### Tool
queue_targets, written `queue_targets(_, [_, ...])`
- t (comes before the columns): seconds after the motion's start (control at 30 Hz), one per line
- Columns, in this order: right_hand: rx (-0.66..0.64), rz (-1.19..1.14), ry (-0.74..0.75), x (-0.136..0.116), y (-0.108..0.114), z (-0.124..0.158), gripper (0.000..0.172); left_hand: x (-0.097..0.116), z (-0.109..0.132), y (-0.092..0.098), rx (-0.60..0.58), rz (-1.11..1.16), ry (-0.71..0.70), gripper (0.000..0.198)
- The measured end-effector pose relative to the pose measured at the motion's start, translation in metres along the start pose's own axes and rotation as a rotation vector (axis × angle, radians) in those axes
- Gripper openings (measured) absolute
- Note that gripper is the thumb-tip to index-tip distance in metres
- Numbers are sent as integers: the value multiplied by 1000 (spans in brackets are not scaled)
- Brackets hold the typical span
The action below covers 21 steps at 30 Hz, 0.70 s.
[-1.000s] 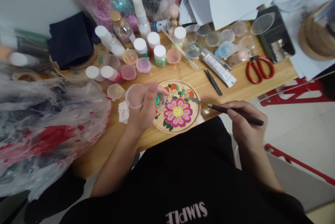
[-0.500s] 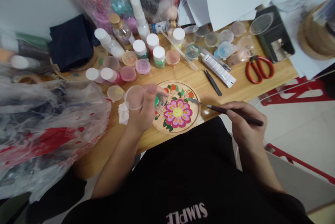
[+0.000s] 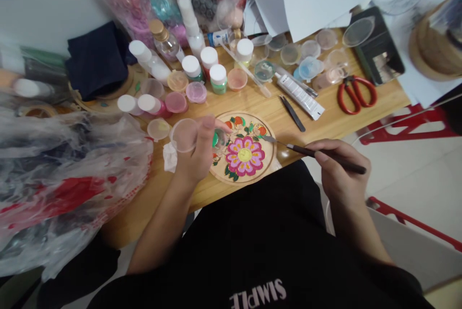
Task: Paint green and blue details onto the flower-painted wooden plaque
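My left hand [image 3: 199,152] is closed around a small clear plastic cup [image 3: 219,139] with green in it; the cup's round lid [image 3: 184,135] sticks out on the other side of the fingers. In my right hand [image 3: 341,167] is a palette knife [image 3: 306,150] with a dark handle, its thin metal blade pointing left. The blade tip is over the upper right of a round wooden board [image 3: 269,164], near an orange-and-green motif. A large pink flower [image 3: 245,155] with a yellow centre fills the board's middle. My left fingers cover part of the board's left side.
Several white-capped bottles and little cups [image 3: 237,79] stand behind the board. Tweezers [image 3: 292,113], a white tube [image 3: 300,95] and red-handled pliers [image 3: 357,95] lie to the right. Plastic bags [image 3: 72,179] cover the left, and a white paper tissue [image 3: 169,157] is beside my left wrist.
My right hand has shifted very slightly to the right with the palette knife. The left hand and its cup look nearly still; the view has moved a little.
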State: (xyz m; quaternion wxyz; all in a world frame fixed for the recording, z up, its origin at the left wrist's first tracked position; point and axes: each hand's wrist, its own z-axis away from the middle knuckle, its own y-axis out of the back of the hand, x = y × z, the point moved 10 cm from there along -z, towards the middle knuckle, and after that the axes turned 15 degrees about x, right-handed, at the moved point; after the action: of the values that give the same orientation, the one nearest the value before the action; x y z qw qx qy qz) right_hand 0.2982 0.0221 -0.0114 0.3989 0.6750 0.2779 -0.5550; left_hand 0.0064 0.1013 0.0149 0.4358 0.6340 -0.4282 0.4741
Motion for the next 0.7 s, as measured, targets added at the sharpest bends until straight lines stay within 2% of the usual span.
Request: queue_targets(0.7, [24,3,12,-1,4,-2,8,-1,1,-1,-17,14,-26,65])
